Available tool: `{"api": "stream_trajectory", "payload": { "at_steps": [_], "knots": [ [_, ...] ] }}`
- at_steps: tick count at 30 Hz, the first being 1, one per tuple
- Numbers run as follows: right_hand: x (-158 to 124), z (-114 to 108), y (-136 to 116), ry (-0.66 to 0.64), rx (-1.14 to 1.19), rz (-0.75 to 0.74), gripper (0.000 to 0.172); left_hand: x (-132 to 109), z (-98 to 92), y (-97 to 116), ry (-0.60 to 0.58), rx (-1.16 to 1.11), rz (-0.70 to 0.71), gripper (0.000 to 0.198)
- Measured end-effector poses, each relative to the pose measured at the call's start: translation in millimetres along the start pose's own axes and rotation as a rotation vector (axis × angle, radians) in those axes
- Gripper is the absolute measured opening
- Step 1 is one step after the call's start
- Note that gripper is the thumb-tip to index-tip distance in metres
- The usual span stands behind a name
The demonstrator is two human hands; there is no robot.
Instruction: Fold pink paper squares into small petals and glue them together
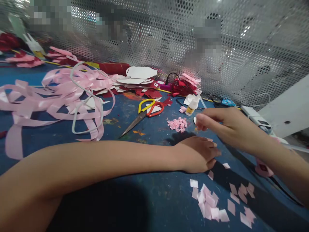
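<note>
My left hand (199,153) rests palm down on the blue tabletop (166,199), its fingers slightly apart and pointing right. A bit of pink shows beside its fingers. My right hand (224,124) hovers just beyond it, thumb and fingers pinched together. Something small and pale shows at the right fingertips, too hidden to name. Close to that hand are a small glue bottle (193,104) with a yellow label and a pile of tiny pink ribbon bits (178,124). Nearer to me lie loose pink ribbon squares (208,200), several of them overlapping.
Scissors (142,116) with yellow and red handles lie open left of the pink bits. Tangled pink ribbon (60,90) and a white cord (73,116) cover the left side. White and red cut pieces (137,82) lie before a perforated metal panel (159,38). A power strip (256,117) sits right.
</note>
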State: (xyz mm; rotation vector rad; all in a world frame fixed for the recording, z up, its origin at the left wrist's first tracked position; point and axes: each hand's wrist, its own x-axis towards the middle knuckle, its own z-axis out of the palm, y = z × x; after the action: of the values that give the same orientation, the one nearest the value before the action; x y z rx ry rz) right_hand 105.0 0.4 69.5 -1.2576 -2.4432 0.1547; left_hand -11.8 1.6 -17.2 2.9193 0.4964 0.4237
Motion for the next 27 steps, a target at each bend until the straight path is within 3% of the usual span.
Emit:
{"api": "stream_trajectory", "payload": {
  "at_steps": [4, 7, 13, 20, 23, 27],
  "knots": [
    [-29.8, -12.0, 6.5, 0.108, -0.102, 0.025, 0.035, 0.0, 2.6, -1.3, 0.019, 0.024, 0.035, 0.035],
    [-60.0, -9.4, 17.8, 0.110, -0.186, 0.089, 0.019, 0.6, 1.2, -1.8, 0.005, 0.025, 0.053, 0.035],
    [-113.2, 10.8, 43.8, -0.100, -0.277, 0.113, 0.011, 0.2, -3.5, -2.4, 0.054, -0.008, 0.043, 0.031],
    [-114.8, 15.6, 44.5, -0.323, 0.004, 0.322, 0.015, -0.3, -8.2, -2.4, 0.044, -0.106, 0.000, 0.028],
    [-109.7, 12.7, 39.5, -0.253, 0.132, 0.354, 0.015, -0.4, -13.5, -3.1, 0.086, -0.216, -0.028, 0.021],
    [-104.7, 19.7, 29.4, 0.062, 0.540, 0.467, 0.024, -1.1, -19.8, -2.4, 0.205, -0.497, -0.134, 0.014]
  ]
}}
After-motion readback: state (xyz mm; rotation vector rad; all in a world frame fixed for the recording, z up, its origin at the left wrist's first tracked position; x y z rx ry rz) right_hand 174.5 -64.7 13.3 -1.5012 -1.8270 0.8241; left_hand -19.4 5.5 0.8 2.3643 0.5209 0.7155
